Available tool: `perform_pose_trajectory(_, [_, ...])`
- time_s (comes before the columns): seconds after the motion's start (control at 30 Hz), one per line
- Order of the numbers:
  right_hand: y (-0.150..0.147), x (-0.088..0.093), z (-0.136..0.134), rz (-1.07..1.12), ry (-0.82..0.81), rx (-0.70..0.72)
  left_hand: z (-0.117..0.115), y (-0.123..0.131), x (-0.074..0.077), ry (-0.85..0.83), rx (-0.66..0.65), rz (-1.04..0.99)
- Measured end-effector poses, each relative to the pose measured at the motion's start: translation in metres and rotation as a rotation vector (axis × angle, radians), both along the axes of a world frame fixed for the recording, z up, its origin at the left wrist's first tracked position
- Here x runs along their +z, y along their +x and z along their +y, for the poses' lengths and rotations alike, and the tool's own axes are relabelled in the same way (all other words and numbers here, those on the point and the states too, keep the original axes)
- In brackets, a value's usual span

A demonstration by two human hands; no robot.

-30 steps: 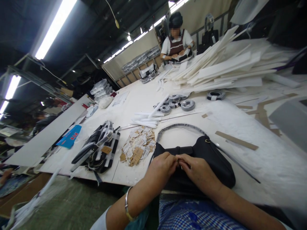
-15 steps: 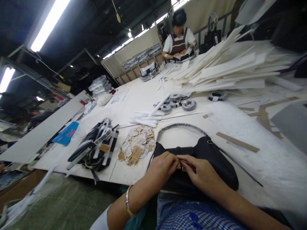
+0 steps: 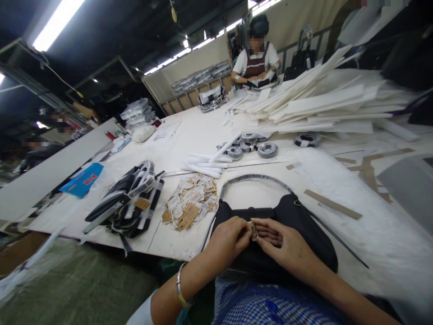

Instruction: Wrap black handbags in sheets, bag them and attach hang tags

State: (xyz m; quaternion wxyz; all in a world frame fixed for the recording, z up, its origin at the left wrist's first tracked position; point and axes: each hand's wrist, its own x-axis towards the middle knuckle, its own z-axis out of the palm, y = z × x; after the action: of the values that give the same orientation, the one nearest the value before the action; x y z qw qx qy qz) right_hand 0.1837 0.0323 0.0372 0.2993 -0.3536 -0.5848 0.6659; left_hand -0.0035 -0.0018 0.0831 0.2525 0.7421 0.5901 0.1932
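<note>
A black handbag lies at the table's near edge in front of my body, its wrapped handle arched away from me. At the middle of its front, a small gold-coloured metal clasp shows between my hands. My left hand is closed, pinching the clasp's left side with thumb and forefinger. From the right, my right hand has its fingertips and thumb on the clasp, with a gap between thumb and palm. Fingers partly hide how the clasp sits on the bag.
Left of the bag are a heap of paper tags, stacked black straps and bags and a blue packet. Beyond lie white rods, coiled straps and piled white sheets. A co-worker handles a dark item at the far side.
My right hand's fingers have straightened and the gap to its thumb has widened, so more of the metal clasp shows. My left hand keeps its pinch. The view has shifted slightly.
</note>
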Motion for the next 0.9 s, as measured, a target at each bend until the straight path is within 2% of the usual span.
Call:
perform_pose_trajectory(0.23, [-0.002, 0.001, 0.002, 0.028, -0.026, -0.027, -0.005, -0.001, 0.002, -0.037, 0.009, -0.092])
perform_pose_trajectory(0.5, [-0.003, 0.002, 0.003, 0.026, -0.035, -0.047, -0.007, 0.001, 0.001, -0.043, -0.038, -0.096])
perform_pose_trajectory(0.73, [-0.003, 0.001, 0.003, 0.028, -0.048, -0.04, -0.01, 0.001, 0.006, -0.035, 0.003, -0.145])
perform_pose_trajectory(0.9, [-0.003, 0.0, 0.003, 0.016, -0.05, -0.028, -0.012, 0.003, -0.002, 0.006, 0.043, -0.075])
